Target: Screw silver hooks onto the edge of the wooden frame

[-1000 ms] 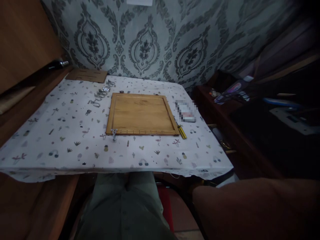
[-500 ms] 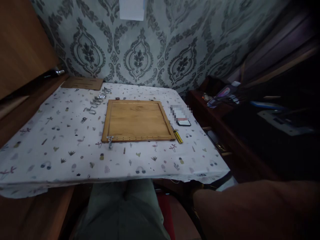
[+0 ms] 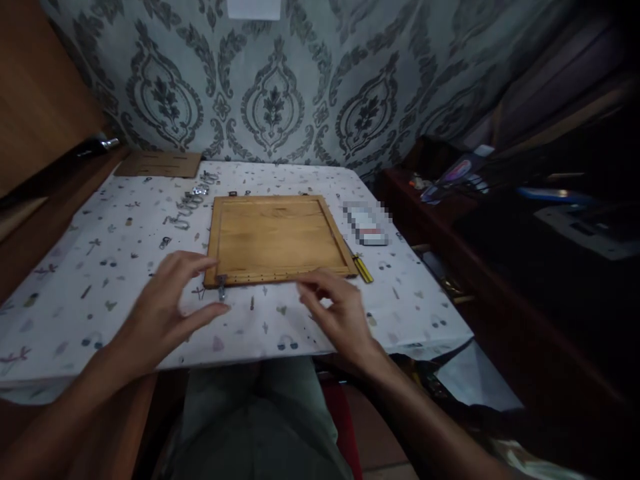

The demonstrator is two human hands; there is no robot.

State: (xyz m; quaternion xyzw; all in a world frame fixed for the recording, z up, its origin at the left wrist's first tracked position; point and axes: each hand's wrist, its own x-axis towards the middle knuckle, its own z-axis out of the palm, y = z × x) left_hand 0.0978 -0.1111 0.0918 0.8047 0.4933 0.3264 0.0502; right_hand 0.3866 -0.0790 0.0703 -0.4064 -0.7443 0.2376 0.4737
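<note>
A square wooden frame panel [image 3: 277, 233] lies flat in the middle of the table, with a small metal latch [image 3: 221, 285] fixed at its near left corner. My left hand [image 3: 167, 310] hovers just in front of that corner, fingers spread and empty, thumb close to the latch. My right hand [image 3: 337, 313] hovers near the panel's front edge, fingers loosely curved and apart, holding nothing.
The table wears a white patterned cloth [image 3: 80, 280]. Several metal fittings [image 3: 187, 207] lie left of the panel, a cardboard piece [image 3: 157, 163] at the back left, a yellow-handled tool [image 3: 363, 268] and a pixelated item [image 3: 367, 223] to the right. A dark cluttered side table [image 3: 500, 220] stands on the right.
Both hands have come up from below into view and now hover over the table's front, by the panel's near edge. The view shifted slightly.
</note>
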